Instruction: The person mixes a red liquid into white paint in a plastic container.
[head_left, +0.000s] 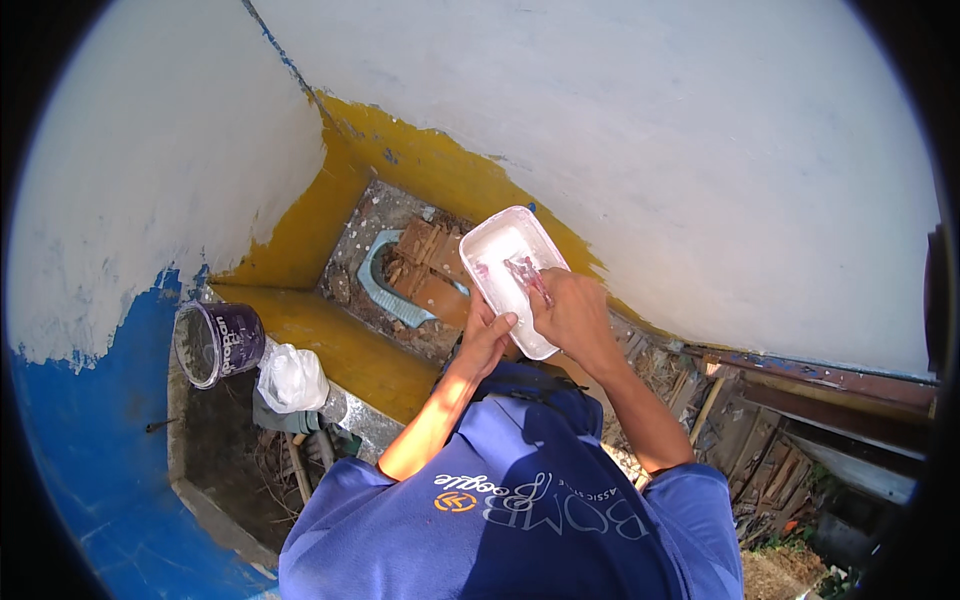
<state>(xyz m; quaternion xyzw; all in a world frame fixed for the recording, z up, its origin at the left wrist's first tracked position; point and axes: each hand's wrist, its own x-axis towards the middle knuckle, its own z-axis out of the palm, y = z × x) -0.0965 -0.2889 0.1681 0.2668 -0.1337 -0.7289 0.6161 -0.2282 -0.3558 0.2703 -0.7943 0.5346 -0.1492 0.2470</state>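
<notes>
White tray (500, 230) at frame centre is gripped along its edge by the left hand (484, 338); a pink-stained tool (527, 275) is grasped by the right hand (577, 310). Spillage could be caused by tilting.

The tray (505, 238) is white with pink smears, the shirt (400, 530) blue with white-and-orange print, the bucket (236, 342) purple, the toilet (376, 278) pale blue.
</notes>
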